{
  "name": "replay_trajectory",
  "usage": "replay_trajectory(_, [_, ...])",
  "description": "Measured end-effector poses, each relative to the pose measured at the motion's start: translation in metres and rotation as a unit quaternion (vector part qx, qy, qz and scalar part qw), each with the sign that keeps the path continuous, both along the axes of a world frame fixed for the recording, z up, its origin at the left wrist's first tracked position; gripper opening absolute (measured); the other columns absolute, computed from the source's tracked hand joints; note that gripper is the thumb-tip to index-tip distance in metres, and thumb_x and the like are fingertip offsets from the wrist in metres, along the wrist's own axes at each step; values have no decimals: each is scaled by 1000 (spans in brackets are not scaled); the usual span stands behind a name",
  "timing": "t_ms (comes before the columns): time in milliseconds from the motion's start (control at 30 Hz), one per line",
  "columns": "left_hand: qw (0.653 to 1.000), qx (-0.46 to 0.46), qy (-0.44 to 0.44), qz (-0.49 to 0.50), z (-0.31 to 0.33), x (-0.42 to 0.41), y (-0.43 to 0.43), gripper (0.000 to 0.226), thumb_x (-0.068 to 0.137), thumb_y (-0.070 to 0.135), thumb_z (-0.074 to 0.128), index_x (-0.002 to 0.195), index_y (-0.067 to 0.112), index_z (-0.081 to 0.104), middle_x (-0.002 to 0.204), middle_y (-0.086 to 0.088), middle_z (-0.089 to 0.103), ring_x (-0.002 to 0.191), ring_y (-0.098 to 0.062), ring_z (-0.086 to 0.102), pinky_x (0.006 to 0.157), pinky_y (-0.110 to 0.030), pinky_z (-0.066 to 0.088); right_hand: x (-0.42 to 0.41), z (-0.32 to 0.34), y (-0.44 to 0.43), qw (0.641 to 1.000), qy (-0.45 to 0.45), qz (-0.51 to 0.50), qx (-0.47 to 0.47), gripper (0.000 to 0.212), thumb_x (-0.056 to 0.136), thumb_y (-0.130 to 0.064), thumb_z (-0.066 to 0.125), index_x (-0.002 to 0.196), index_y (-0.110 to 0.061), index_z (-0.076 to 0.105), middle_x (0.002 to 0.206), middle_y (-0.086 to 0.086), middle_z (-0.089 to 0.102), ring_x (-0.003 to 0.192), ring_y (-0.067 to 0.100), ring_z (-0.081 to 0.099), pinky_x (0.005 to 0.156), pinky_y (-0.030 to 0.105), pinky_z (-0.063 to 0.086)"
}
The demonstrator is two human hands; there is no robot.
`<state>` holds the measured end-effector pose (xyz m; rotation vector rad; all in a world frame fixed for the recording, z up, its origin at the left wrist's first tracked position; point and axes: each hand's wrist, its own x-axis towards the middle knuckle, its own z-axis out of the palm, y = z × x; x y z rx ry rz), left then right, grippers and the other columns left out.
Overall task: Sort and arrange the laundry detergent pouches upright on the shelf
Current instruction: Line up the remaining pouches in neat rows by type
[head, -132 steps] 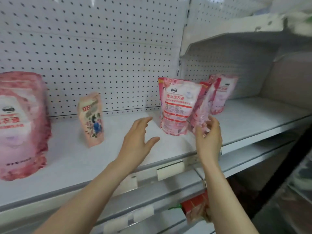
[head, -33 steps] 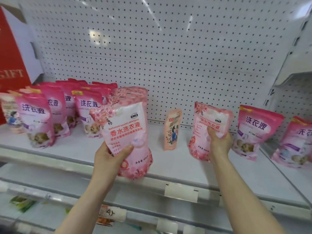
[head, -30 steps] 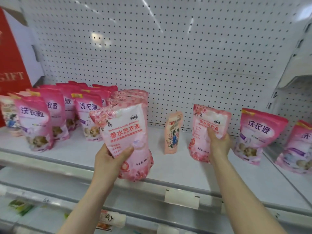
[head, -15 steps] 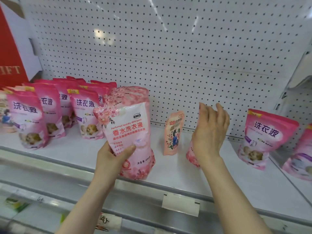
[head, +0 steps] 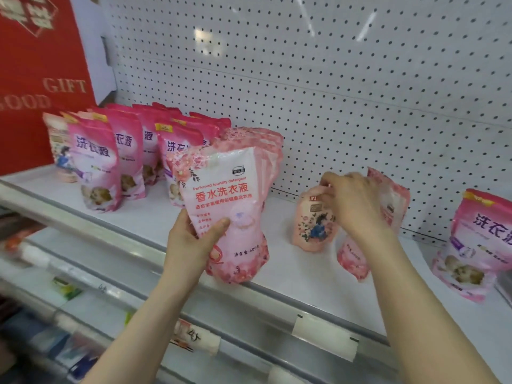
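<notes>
Gripped in the left hand (head: 194,245), thumb across its front, a large pale pink flower-printed detergent pouch (head: 230,206) is held upright at the front edge of the white metal shelf (head: 291,270), lower centre of the frame. Since a second ago the right hand (head: 357,206) has been taken off the second pale flower-printed pouch (head: 390,195). That pouch is left standing alone right of centre. The hand has been brought onto the top of the small peach plastic pouch (head: 313,231) beside it. Its fingers are curled there, but through the blur a closed pinch cannot be confirmed.

One pouch is thus judged placed, and the peach one is probably to be shifted next.

- **Pale flower-printed pouches:** two singles are counted, plus a row behind the held one whose number is hidden.
- **Deep pink pouches:** at least five (head: 94,162) are counted at left, and one at the right edge.
- **Peach pouches:** two are counted, the other half hidden at far left.
</notes>
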<state>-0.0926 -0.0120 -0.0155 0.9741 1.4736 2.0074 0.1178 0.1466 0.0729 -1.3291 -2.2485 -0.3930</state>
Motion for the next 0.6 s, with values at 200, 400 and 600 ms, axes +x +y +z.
replay_trajectory(200, [998, 58, -13, 10, 3, -55, -21, 38, 78, 27, 72, 114, 17, 61, 104, 7, 74, 95, -12, 70, 73, -26, 57, -21, 11, -55, 976, 183, 98, -67, 5, 88, -29, 70, 87, -26, 66, 76, -6, 69, 77, 21, 63, 70, 38, 50])
replay_trajectory(400, [998, 63, -15, -13, 4, -144, -48, 42, 74, 30, 69, 113, 19, 61, 108, 4, 73, 99, -13, 69, 79, -28, 58, -96, 18, -114, 935, 273, 143, -177, 7, 84, -27, 74, 80, -23, 71, 74, -3, 73, 74, 21, 69, 67, 43, 55])
replay_trajectory(600, [998, 54, -13, 9, 1, -257, -97, 34, 88, 17, 63, 121, 11, 58, 112, 0, 72, 103, -16, 69, 81, -30, 56, -211, 7, -151, 916, 289, 175, -217, 4, 86, -25, 72, 83, -23, 71, 74, -5, 72, 64, 10, 68, 57, 33, 52])
